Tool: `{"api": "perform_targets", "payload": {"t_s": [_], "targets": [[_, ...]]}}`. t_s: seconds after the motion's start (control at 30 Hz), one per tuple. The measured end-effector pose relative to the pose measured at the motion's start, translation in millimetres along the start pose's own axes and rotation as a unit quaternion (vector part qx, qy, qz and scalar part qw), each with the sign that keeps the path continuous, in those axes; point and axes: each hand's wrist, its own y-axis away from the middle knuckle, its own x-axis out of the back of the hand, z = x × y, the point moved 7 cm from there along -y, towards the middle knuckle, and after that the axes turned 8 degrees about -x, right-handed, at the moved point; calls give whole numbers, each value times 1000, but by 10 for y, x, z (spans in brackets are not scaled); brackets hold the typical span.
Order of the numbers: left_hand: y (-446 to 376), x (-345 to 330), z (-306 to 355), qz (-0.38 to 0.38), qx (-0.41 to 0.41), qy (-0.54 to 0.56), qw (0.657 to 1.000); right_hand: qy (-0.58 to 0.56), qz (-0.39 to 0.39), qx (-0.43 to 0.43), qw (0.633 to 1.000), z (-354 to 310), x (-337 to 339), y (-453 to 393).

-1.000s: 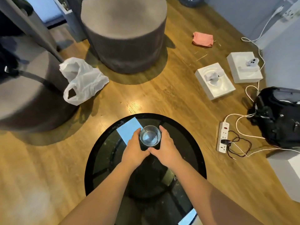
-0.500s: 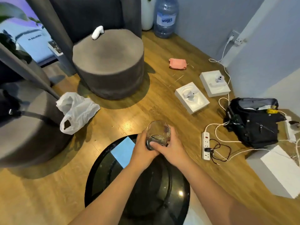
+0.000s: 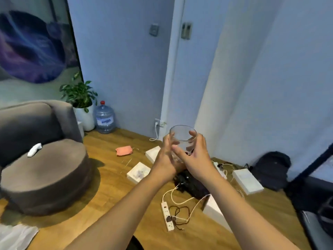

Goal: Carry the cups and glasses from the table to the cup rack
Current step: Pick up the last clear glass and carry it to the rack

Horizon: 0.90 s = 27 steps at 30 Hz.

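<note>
One glass [image 3: 182, 141]: held upright in the air, left hand [image 3: 164, 157] and right hand [image 3: 197, 158] both wrapped round it, above the floor [image 3: 111, 186]. Seemingly empty, though blurred. Rack not visible; delivery judged outstanding.

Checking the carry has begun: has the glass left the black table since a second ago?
Yes. The glass, held in the left hand and right hand, has risen off it and now hangs above the power strip.
</note>
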Motion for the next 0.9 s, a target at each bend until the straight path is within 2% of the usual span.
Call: {"api": "perform_targets", "payload": {"t_s": [0.1, 0.2, 0.37, 0.5, 0.63, 0.73, 0.8, 0.9], "targets": [[-77, -784, 793, -45, -41, 5, 998, 22, 60, 18, 998, -161, 1031, 394], [182, -1702, 1543, -86, -89, 27, 992, 40, 128, 12, 991, -114, 2068, 1039], [1151, -3211, 2473, -164, -213, 17, 963, 74, 219, -41, 972, 189, 3479, 2466], [2095, -4318, 3116, -272, -249, 105, 924, 76, 312, -95, 942, 469, 4427, 3776], [3064, -5300, 3710, -363, -258, 183, 877, 71, 402, -145, 901, 604, 5171, 5116], [3890, -5981, 4205, -422, -224, 250, 842, 89, 467, -184, 860, 713, 5653, 6124], [4291, -6314, 4411, -428, -190, 294, 833, 91, 487, -204, 844, 776, 5842, 6607], [5007, -6897, 4701, -472, -210, 314, 796, 84, 526, -225, 816, 879, 6113, 7411]]}}
